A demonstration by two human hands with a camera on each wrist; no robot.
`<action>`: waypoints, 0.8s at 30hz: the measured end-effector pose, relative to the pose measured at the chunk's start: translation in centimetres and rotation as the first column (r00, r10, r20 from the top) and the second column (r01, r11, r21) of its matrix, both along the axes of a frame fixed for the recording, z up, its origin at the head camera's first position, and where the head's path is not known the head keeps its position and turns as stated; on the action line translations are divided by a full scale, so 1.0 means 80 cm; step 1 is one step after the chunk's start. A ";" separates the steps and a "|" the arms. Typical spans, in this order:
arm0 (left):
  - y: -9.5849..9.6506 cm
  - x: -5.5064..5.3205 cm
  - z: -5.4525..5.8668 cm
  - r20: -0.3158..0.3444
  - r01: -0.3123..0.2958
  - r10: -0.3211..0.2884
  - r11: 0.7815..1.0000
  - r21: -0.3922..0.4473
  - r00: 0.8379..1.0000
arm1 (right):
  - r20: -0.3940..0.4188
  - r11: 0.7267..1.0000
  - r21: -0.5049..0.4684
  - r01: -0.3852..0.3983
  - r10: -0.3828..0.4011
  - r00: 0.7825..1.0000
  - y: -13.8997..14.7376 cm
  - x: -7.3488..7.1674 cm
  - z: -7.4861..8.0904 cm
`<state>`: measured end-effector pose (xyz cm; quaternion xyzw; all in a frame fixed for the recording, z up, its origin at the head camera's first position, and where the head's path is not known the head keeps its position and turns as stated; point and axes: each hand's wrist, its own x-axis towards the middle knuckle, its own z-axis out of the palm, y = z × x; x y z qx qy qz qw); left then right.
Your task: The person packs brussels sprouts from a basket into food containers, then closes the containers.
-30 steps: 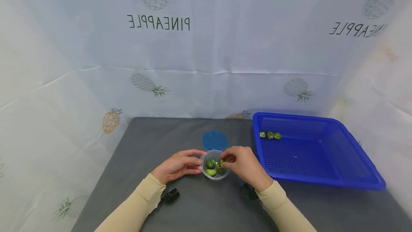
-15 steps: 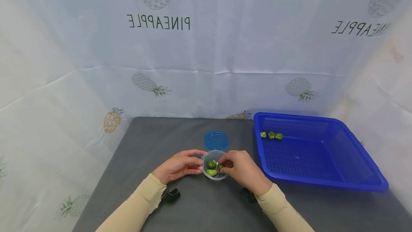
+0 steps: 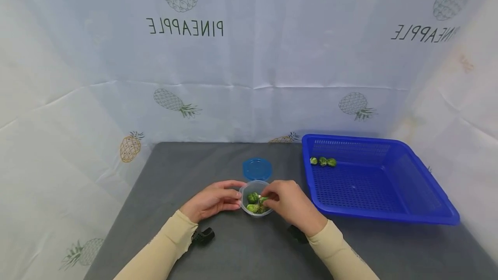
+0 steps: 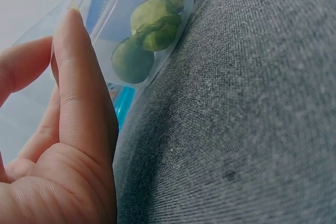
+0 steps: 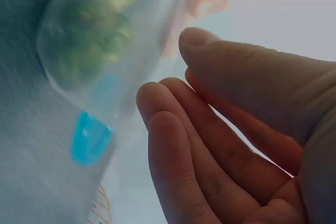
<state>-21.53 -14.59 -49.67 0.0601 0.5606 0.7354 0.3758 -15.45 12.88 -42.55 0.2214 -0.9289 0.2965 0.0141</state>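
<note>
A small clear plastic container (image 3: 254, 214) stands on the grey tabletop in the head view, with several Brussels sprouts (image 3: 253, 198) inside. My left hand (image 3: 214, 200) holds it at its left side; one finger reaches along the far rim. In the left wrist view, fingers (image 4: 79, 82) lie against the clear wall. Over the right side of the container is my right hand (image 3: 289, 202), fingertips close to the sprouts. The right wrist view shows its thumb (image 5: 247, 72) and fingers (image 5: 170, 145) gently bent and apart, with nothing visible between them.
A round blue lid (image 3: 257, 169) lies just behind the container. To the right stands a large blue basket (image 3: 389, 217) with three sprouts (image 3: 323, 161) in its far left corner. Pineapple-printed white sheeting (image 3: 249, 111) encloses the table (image 3: 186, 159).
The sprout that my right fingers pinched one second ago now sits among the others in the container. That hand has dipped slightly. My left hand stays on the container; the whole view shifts a little.
</note>
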 end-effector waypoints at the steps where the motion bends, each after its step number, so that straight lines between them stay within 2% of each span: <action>1: -0.001 0.000 0.000 -0.001 0.003 -0.003 1.000 0.003 1.000 | -0.009 1.000 0.002 0.011 -0.011 1.000 0.003 0.000 0.005; 6: 0.004 -0.002 0.002 -0.019 0.010 -0.010 1.000 0.012 1.000 | -0.024 0.997 0.045 0.065 -0.064 0.998 0.039 -0.006 0.043; 9: 0.005 -0.003 0.003 -0.035 0.004 -0.004 1.000 0.003 0.999 | -0.002 0.995 0.057 0.080 -0.080 0.997 0.071 -0.020 0.064; 12: 0.004 -0.002 0.003 -0.043 0.005 -0.005 1.000 -0.007 0.999 | 0.015 0.992 0.049 0.114 -0.115 0.993 0.107 -0.038 0.076; 15: 0.001 -0.001 0.002 -0.041 0.004 -0.005 1.000 -0.017 0.999 | 0.023 0.986 0.049 0.157 -0.158 0.987 0.144 -0.059 0.072; 18: -0.002 0.002 0.002 -0.035 0.002 -0.003 1.000 -0.025 0.999 | 0.033 0.977 0.077 0.200 -0.203 0.979 0.177 -0.077 0.058; 24: -0.001 0.004 0.002 -0.013 0.000 0.000 1.000 -0.009 1.000 | 0.067 0.956 0.095 0.277 -0.284 0.957 0.233 -0.100 0.035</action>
